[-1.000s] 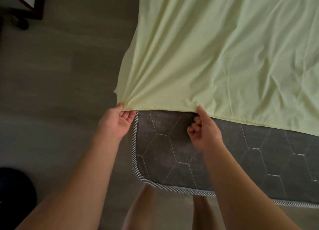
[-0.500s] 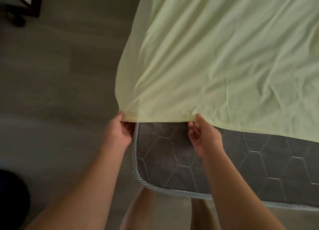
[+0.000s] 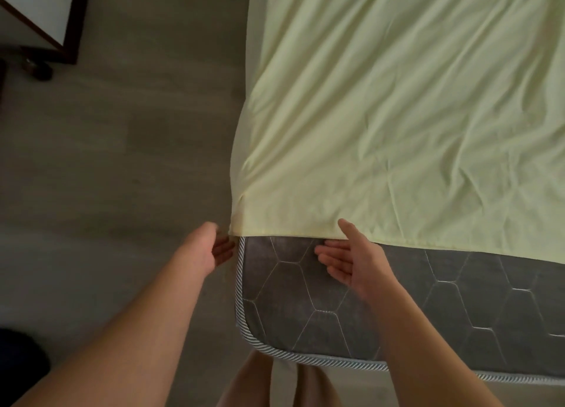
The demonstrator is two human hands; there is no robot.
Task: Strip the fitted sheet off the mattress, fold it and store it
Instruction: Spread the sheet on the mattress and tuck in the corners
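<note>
Pale yellow fitted sheet (image 3: 397,116): lay drawn back from grey quilted mattress (image 3: 305,299) corner, left hand (image 3: 204,247) and right hand (image 3: 357,263) beside hem, fingers (image 3: 331,250) apart.

One wide-angle head view looks steeply down from above the near-left corner of the mattress (image 3: 305,299), close enough that both forearms (image 3: 128,339) fill the lower frame. It faces along the mattress: sheet (image 3: 397,116) beyond, floor (image 3: 107,162) left, legs (image 3: 244,385) beneath its near edge.

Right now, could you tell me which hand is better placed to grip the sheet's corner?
Left: the left hand is open beside the sheet corner; the right hand sits farther along the hem.
</note>
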